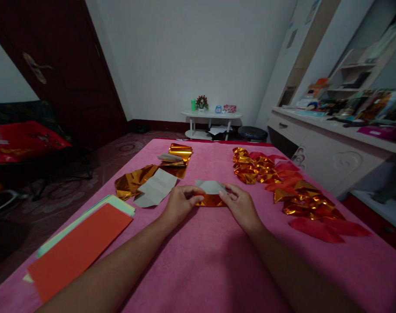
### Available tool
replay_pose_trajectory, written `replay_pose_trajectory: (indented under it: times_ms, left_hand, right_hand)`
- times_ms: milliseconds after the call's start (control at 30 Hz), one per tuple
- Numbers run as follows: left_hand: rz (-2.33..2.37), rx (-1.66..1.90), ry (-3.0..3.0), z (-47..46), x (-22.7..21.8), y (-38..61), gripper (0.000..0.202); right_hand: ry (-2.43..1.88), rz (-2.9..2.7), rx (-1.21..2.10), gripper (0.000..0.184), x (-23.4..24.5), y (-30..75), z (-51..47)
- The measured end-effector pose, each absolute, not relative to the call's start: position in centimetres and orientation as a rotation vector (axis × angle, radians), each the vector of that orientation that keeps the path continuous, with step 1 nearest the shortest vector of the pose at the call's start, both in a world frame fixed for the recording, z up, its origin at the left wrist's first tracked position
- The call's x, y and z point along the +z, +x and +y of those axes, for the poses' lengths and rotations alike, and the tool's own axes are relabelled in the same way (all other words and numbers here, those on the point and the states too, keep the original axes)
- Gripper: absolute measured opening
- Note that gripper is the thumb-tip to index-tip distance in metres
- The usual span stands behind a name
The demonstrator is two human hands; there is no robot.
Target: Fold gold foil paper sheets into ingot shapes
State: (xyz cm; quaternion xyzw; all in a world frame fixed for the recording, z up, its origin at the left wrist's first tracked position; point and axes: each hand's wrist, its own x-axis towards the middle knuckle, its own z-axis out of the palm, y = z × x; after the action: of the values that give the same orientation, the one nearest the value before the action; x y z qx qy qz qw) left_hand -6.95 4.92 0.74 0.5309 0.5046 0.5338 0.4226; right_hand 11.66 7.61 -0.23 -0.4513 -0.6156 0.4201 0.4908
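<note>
A sheet of gold foil paper [212, 201] with a pale grey back lies in front of me, its near edge folded up so the gold side shows. My left hand [186, 201] pinches its left end between thumb and fingers. At the right end, my right hand [238, 204] grips the same sheet, thumb on the fold. Just left of my left hand rests a loose foil sheet [159, 188], grey side up. Beyond it are crumpled gold foil [133, 180] and a roll of gold foil [180, 150].
Folded gold foil pieces [246, 167] and red folded pieces [318, 229] spread along the right of the pink-covered table [198, 269]. Orange and pale paper sheets [84, 248] are stacked at the left. A white side table [211, 114] stands by the wall, a cluttered dresser [328, 134] at right.
</note>
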Motion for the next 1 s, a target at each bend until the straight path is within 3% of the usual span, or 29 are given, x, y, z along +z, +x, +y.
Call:
replay_pose_trajectory:
  times_ms: [167, 300, 500, 767, 1000]
  left_hand:
    - [1.227, 1.377, 1.234, 5.1, 1.0, -7.2, 0.017]
    - [1.23, 1.412, 1.183, 5.4, 1.2, -7.5, 0.019]
    - [1.242, 1.378, 1.217, 5.5, 0.8, -7.5, 0.021]
    - [1.219, 1.313, 1.315, 5.3, 0.7, -7.4, 0.016]
    - [1.327, 1.351, 1.475, 5.5, 0.3, -7.5, 0.018]
  right_hand:
    - [-1.045, -1.355, 1.1, 0.051, 0.4, 11.7, 7.2]
    - [-0.98, -1.305, 1.143, 0.047, 0.8, 11.9, 7.1]
    - [-0.936, -1.594, 0.996, 0.017, 1.0, 11.8, 7.2]
    - [-1.071, -1.417, 1.181, 0.026, 0.5, 11.7, 7.3]
    - [-1.079, -1.412, 1.061, 0.019, 0.7, 11.5, 7.2]
